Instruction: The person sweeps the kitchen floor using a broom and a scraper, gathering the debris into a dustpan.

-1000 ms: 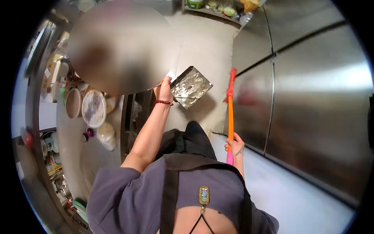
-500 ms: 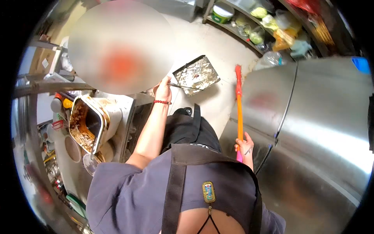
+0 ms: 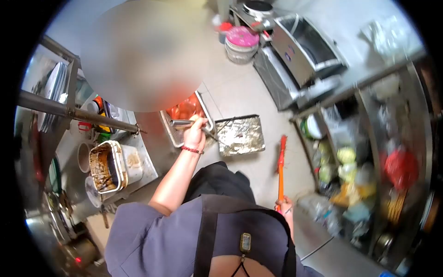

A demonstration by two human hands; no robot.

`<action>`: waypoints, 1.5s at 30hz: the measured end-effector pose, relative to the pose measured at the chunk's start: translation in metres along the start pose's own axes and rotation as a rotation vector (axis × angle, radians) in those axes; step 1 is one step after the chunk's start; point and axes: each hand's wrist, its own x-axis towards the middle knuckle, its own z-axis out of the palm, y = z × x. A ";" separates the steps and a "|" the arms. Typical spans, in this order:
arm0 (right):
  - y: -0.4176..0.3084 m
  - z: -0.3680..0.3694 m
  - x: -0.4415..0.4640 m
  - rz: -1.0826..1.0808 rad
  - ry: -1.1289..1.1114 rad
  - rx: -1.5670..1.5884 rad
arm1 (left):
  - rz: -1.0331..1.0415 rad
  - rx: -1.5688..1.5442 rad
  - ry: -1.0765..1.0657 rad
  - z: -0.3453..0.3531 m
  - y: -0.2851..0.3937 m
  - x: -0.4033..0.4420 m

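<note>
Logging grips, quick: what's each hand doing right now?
Left hand: closed, holding the dustpan handle.
Right hand: closed, holding the orange broom handle.

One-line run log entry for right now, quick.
left hand: holds dustpan | right hand: holds broom | ahead: pink-lidded bucket | left side: stained tub

dustpan (image 3: 241,137): 1 | broom (image 3: 281,174): 1 | bracelet (image 3: 192,150): 1 | pink-lidded bucket (image 3: 242,44): 1
</note>
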 end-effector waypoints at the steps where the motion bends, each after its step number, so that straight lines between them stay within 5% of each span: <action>1: -0.036 0.009 0.016 -0.016 -0.020 -0.066 | -0.017 -0.022 0.064 0.007 0.006 0.020; 11: -0.291 0.150 0.112 -0.264 -0.241 -0.608 | 0.116 0.032 0.480 0.063 0.057 0.230; 21: -0.499 0.339 0.196 -0.134 -0.577 -0.483 | 0.320 -0.078 0.693 0.051 0.158 0.465; 29: -0.667 0.562 0.273 -0.520 -0.657 -0.721 | 0.227 -0.103 0.852 0.020 0.207 0.678; 40: -0.901 0.925 0.371 -0.523 -0.938 -0.643 | 0.186 -0.235 0.841 -0.014 0.292 0.994; 45: -0.984 1.045 0.357 -0.494 -0.721 -0.615 | 0.094 -0.286 0.813 0.007 0.340 1.149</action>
